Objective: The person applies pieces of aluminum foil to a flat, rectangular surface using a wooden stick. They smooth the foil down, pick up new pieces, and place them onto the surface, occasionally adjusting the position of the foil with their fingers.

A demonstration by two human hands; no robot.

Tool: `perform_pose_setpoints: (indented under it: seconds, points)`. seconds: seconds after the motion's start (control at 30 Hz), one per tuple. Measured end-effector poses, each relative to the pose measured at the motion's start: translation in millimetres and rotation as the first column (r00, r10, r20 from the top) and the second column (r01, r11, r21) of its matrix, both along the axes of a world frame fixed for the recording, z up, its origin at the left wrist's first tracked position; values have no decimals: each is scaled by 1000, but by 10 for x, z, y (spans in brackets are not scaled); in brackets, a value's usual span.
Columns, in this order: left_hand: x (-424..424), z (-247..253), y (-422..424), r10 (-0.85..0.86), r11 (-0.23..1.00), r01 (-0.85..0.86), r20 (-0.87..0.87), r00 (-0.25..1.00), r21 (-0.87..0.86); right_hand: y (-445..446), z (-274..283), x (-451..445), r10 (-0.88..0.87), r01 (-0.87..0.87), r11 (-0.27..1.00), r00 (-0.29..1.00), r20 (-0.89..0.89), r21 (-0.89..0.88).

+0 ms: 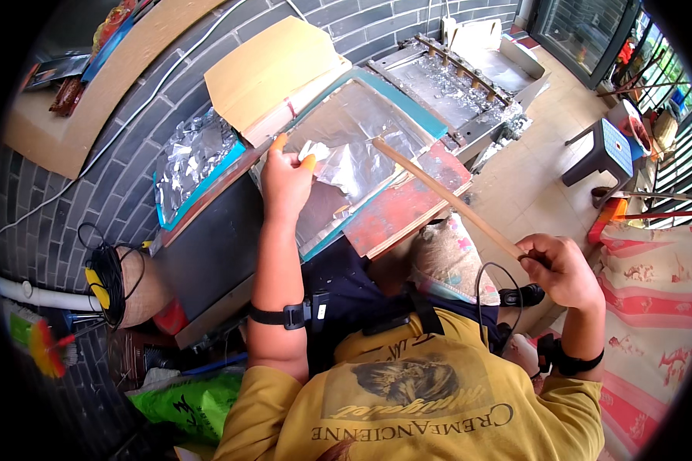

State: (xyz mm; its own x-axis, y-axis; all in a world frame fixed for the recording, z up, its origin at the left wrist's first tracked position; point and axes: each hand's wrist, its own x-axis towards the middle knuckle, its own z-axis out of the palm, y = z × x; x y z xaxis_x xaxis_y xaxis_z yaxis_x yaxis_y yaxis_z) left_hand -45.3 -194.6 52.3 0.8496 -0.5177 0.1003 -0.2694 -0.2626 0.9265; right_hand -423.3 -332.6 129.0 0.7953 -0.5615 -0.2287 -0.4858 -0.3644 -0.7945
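Observation:
My left hand (288,173), with orange covers on its thumb and a finger, pinches a small white wad (313,151) over a teal-edged board (425,115). Crumpled silvery foil (360,167) lies on this board beside the wad. My right hand (553,268) grips the near end of a long thin wooden stick (461,207), whose far tip is over the foil. Whether the tip touches the foil cannot be told. A worn red board (403,201) lies under the teal-edged board's right side.
A teal tray (199,193) of foil scraps stands at the left, near a cardboard-covered stack (271,69). A metal frame (438,86) strewn with foil bits stands beyond. A stool (602,152) is at the right; a coiled black cable (112,288) hangs lower left.

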Motion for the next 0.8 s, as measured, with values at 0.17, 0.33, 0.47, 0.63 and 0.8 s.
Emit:
perform_pose_setpoints:
  seconds: [0.17, 0.33, 0.47, 0.63, 0.8]
  points:
    - [81, 60, 382, 103, 993, -107, -78, 992, -51, -31, -49, -14, -3, 3, 1000, 1000, 22, -13]
    - [197, 39, 815, 202, 973, -216, -147, 968, -85, -43, -115, -29, -18, 20, 1000, 998, 67, -19]
    - [320, -3, 1174, 301, 937, -330, -216, 929, -117, -42, -92, -10, -12, 14, 1000, 998, 55, -25]
    - [460, 5, 1646, 379, 878, -441, -295, 877, -184, -44, -79, -6, -1, 4, 998, 998, 58, -58]
    - [602, 21, 2201, 496, 794, -576, -341, 798, -194, -35, -84, 9, -20, 22, 999, 997, 75, -27]
